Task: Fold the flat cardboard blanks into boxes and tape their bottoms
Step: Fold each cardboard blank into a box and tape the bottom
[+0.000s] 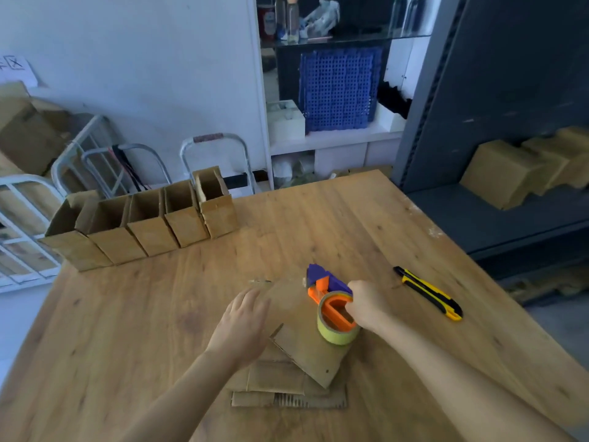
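I am watching the brown cardboard box [302, 352] lying near the middle of the light wooden table [127, 314], sitting on top of a short stack of flat brown cardboard blanks [271, 376] whose corrugated edge is facing me. The box's long axis is running on a diagonal, from the far left down to the near right, and its near right corner is hanging over the stack. The left hand [245, 320] is resting palm down on the box's far left part, fingers straight and lying close together, tips pointing away from me. The right hand [366, 304] is gripping the orange and purple plastic tape dispenser with its yellow-green roll [334, 314]; the fingers are curling round the handle, though I cannot see them past the back of the hand. The dispenser is sitting on the box's right side, roll nearest me and just left of the right hand, purple head pointing away and to the left, roughly in line with the box's own axis. The two hands are lying apart, with bare cardboard showing between them. To the right, well clear of the box, a yellow and black utility knife [427, 293] is lying slantwise on the table. Along the far left edge, a row of five open-topped brown cardboard boxes [143, 228] is standing side by side.
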